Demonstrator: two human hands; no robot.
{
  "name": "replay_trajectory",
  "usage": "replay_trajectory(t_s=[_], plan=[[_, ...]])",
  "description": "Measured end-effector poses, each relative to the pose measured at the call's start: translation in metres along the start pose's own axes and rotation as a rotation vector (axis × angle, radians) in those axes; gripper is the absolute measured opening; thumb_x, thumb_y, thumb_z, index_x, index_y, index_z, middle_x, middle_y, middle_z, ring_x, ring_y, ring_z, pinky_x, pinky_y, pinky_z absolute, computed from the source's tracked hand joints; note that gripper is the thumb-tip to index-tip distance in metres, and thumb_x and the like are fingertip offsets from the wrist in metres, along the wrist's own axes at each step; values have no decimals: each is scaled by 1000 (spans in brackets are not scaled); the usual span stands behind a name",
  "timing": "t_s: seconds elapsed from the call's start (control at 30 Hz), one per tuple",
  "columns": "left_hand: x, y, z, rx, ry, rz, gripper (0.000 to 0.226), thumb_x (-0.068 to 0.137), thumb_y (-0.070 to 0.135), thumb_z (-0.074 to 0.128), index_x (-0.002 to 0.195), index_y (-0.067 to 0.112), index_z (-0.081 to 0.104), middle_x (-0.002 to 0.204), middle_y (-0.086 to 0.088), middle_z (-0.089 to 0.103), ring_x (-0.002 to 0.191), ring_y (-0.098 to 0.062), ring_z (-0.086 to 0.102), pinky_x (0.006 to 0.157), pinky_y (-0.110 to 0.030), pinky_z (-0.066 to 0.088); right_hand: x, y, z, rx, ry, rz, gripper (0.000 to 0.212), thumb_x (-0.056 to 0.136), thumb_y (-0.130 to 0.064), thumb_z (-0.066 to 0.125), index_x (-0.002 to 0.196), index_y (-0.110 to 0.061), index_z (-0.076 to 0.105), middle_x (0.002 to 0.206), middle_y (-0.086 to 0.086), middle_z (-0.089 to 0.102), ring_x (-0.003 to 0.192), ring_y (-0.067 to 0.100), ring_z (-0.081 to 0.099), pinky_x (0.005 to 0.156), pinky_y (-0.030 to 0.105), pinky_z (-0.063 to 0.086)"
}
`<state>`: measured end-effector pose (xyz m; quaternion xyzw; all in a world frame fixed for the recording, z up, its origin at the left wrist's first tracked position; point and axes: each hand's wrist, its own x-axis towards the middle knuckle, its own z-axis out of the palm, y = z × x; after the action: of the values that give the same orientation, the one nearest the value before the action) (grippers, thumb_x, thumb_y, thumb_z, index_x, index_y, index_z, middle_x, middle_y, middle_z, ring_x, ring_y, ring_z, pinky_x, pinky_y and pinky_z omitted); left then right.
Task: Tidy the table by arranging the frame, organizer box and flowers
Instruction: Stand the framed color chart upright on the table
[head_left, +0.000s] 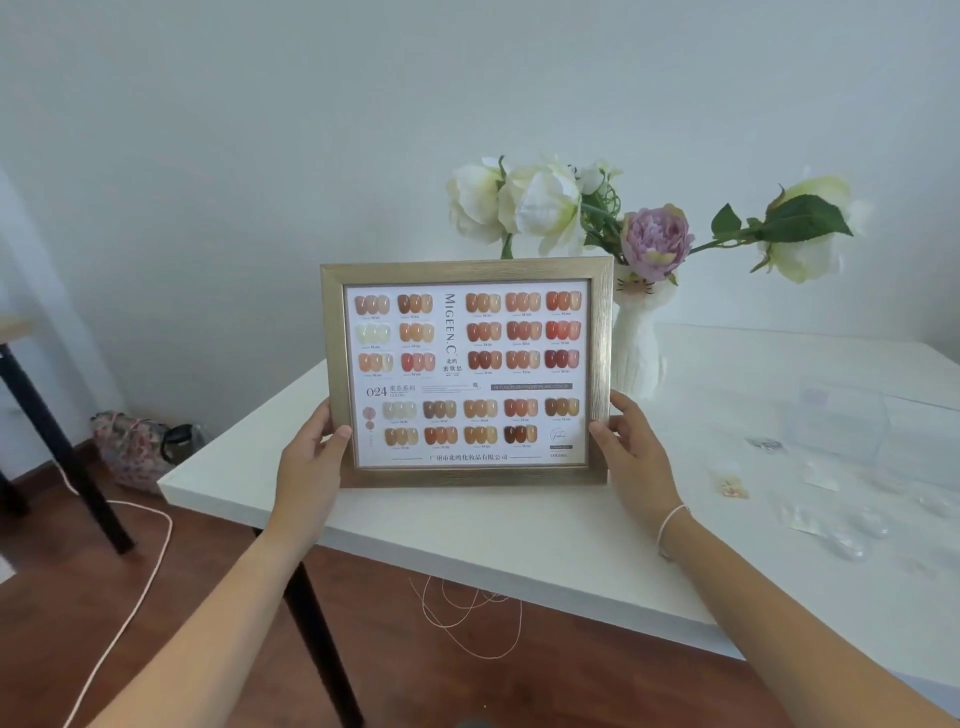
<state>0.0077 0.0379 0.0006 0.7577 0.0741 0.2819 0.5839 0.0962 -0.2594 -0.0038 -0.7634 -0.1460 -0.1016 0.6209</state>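
Note:
A gold-coloured frame (465, 270) with a nail-colour chart stands upright near the left end of the white table (519, 540). My left hand (311, 462) grips its lower left edge and my right hand (631, 447) grips its lower right edge. Behind the frame, white and purple flowers (657, 236) stand in a white cat-shaped vase (638, 353). A clear plastic organizer box (839, 418) lies on the table to the right, apart from both hands.
Small clear packets and bits (831, 514) are scattered on the table's right side. A patterned bag (135, 449) sits on the wooden floor at left, beside a black table leg (62, 441). Thin cords (140, 587) trail over the floor.

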Motion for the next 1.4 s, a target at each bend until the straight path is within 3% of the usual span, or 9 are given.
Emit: replay_trajectory(t_s=[0.1, 0.2, 0.47, 0.67, 0.83, 0.97, 1.1, 1.27, 1.4], plan=[[3, -2, -22, 25, 33, 4, 41, 97, 17, 39, 125, 44, 51, 121, 23, 61, 110, 2, 57, 86, -18, 45, 3, -7, 23, 20, -40, -13, 38, 94, -22, 45, 132, -26, 39, 86, -1, 57, 79, 12, 56, 61, 4, 42], [7, -7, -45, 23, 88, -7, 40, 96, 15, 40, 126, 39, 52, 116, 23, 62, 107, 5, 57, 87, -16, 44, 7, -13, 48, 27, -72, -24, 40, 94, -23, 45, 134, -26, 38, 94, 6, 60, 85, 19, 58, 68, 17, 46], [23, -27, -97, -18, 165, -42, 40, 97, 12, 41, 134, 25, 47, 130, 12, 57, 119, -4, 52, 105, -32, 39, 22, -25, 109, 48, -160, -29, 39, 95, -24, 43, 133, -26, 37, 98, 7, 61, 91, 20, 61, 79, 32, 53], [50, -37, -111, 22, 205, -40, 39, 97, 13, 41, 130, 31, 50, 107, 29, 61, 91, 21, 55, 80, -12, 40, 54, -26, 145, 75, -171, -20, 37, 95, -23, 43, 131, -28, 41, 99, 3, 62, 90, 15, 61, 76, 26, 53], [81, -45, -109, -7, 183, -38, 36, 97, 13, 39, 128, 26, 52, 115, 15, 63, 102, 3, 58, 78, -11, 46, 85, -18, 162, 83, -160, -11, 37, 94, -22, 44, 130, -30, 42, 100, 4, 62, 93, 19, 61, 77, 26, 52], [113, -48, -98, -28, 167, -16, 35, 96, 9, 38, 116, 33, 55, 108, 17, 64, 93, 6, 62, 67, -4, 48, 112, -10, 170, 88, -131, 18, 36, 95, -23, 43, 130, -31, 42, 99, 1, 61, 92, 14, 60, 82, 29, 50], [140, -58, -84, -40, 143, -9, 34, 97, 12, 38, 118, 35, 53, 107, 20, 64, 98, -2, 61, 67, -5, 50, 138, -1, 171, 78, -99, 41, 37, 94, -22, 43, 130, -32, 42, 104, 5, 61, 96, 18, 58, 86, 31, 48], [168, -71, -64, -60, 140, -24, 30, 96, 12, 40, 114, 31, 55, 108, 13, 65, 99, -10, 63, 68, -12, 52, 167, 11, 170, 63, -75, 44, 37, 94, -20, 44, 130, -31, 43, 101, 2, 61, 96, 17, 57, 79, 25, 44], [187, -77, -47, -62, 166, -21, 30, 96, 11, 39, 114, 28, 56, 102, 16, 65, 94, -8, 61, 59, -4, 48, 187, 22, 168, 45, -55, 52, 38, 94, -22, 43, 130, -33, 43, 105, 3, 61, 98, 19, 57, 79, 25, 45]])
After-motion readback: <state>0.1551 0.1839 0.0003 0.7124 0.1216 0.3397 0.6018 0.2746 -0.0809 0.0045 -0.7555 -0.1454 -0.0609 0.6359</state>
